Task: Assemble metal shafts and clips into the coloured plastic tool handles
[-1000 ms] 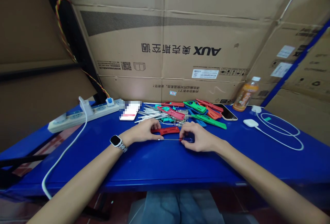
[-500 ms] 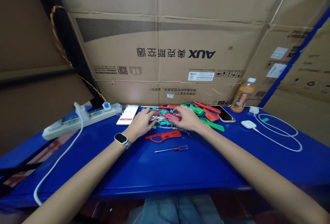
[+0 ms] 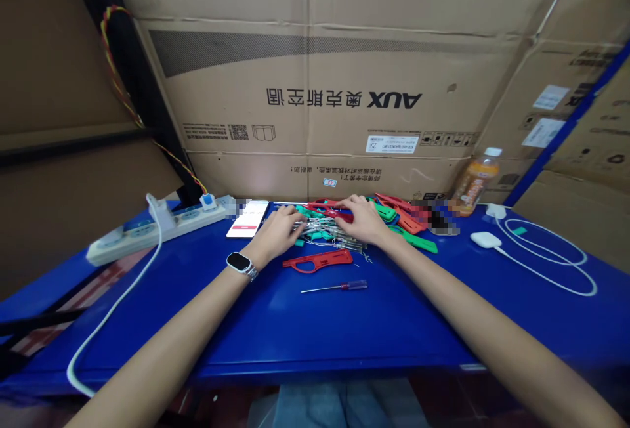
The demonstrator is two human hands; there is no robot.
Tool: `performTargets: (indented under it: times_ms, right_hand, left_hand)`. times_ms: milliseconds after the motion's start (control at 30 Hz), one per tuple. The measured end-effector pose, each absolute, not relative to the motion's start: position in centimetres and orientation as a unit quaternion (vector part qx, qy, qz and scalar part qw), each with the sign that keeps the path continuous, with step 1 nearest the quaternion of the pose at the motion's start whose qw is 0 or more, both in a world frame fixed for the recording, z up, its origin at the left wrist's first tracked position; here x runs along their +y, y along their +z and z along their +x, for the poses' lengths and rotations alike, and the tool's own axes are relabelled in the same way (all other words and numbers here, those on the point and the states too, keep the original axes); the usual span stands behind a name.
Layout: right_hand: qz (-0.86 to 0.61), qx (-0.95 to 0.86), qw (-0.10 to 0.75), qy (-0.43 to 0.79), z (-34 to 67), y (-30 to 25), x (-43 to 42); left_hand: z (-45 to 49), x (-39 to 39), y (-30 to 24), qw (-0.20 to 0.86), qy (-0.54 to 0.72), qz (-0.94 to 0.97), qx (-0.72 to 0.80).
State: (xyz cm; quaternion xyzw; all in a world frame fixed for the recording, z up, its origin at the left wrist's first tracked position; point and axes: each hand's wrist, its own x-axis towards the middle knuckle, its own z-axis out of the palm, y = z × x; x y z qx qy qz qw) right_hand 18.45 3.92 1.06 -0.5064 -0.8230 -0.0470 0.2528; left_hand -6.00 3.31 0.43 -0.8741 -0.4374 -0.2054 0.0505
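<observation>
My left hand, with a watch on its wrist, rests at the left side of a pile of thin metal parts mixed with small green pieces. Its fingers are curved and apart, with nothing visibly gripped. At the pile's right side, my right hand has its thumb and fingers on a red lighter casing. Another red lighter casing lies flat in front of the pile. Nearer to me is a screwdriver with a purple handle.
Red and green casings are heaped right of my right hand. A white-screened phone and a power strip are on the left. A drink bottle and a white charger with cable stand right. Cardboard walls the back.
The red casing at my right hand has shifted toward the back of the pile, uncovering more metal parts. My left hand stays beside the pile. The whole view has shifted slightly.
</observation>
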Motion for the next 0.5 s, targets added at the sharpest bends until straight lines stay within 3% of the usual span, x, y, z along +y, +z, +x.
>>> performTargets:
  times_ms: [300,500]
  right_hand:
    - [-0.456,-0.863,0.205,-0.076,18.1,-0.2,2.6]
    - [-0.469,-0.852,0.221,-0.066,18.4,-0.5,2.9]
  left_hand:
    - [-5.1,6.8,2.3,0.094,-0.066,-0.888,-0.445]
    - [-4.2,8.0,2.5,0.114,-0.066,-0.895,-0.427]
